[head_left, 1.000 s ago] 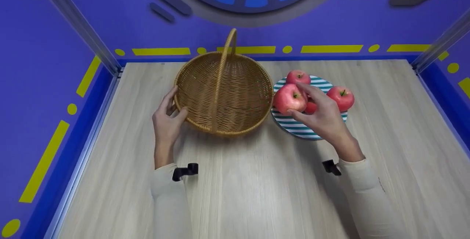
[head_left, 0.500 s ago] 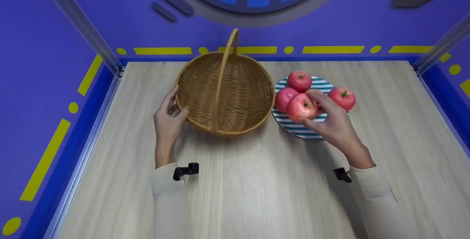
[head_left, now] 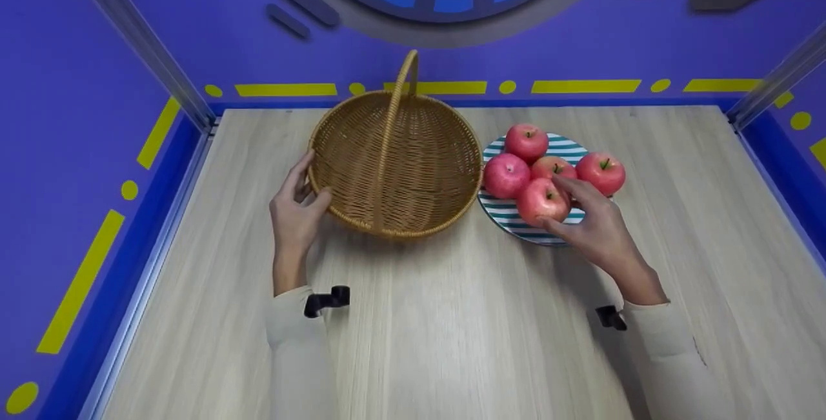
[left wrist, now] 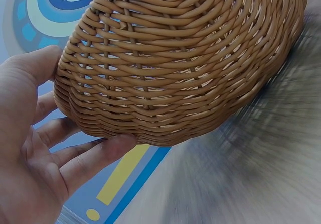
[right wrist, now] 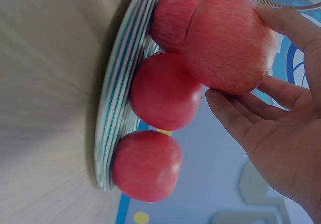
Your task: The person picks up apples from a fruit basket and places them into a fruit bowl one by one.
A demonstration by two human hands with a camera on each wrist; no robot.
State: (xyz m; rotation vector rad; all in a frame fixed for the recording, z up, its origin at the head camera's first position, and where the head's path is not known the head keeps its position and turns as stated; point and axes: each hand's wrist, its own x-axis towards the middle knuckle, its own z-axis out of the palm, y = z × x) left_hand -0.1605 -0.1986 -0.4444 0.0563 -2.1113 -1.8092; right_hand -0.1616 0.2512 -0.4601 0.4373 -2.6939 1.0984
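My left hand (head_left: 298, 213) grips the left rim of a wicker basket (head_left: 426, 168), thumb at the edge and fingers against the outer weave (left wrist: 165, 78). Nothing lies inside the basket, and its arched handle (head_left: 393, 110) stands up. Thumb and fingers of my right hand (head_left: 600, 233) pinch a red apple (head_left: 541, 202) at the front of a plate (head_left: 516, 230) with green and white stripes. In the right wrist view the held apple (right wrist: 230, 43) sits higher off the plate than the other apples.
Several other red apples rest on the plate: one at the back (head_left: 526, 141), one at the left (head_left: 506, 176), one in the middle (head_left: 548, 166) and one at the right edge (head_left: 601, 173). Beneath is a pale wooden table (head_left: 452, 330). Blue-purple panels (head_left: 226, 33) enclose its back and sides.
My right hand has carried the pinched apple from beside the basket's rim rightward and toward me over the plate, uncovering the left and middle apples. The left hand and basket look unmoved.
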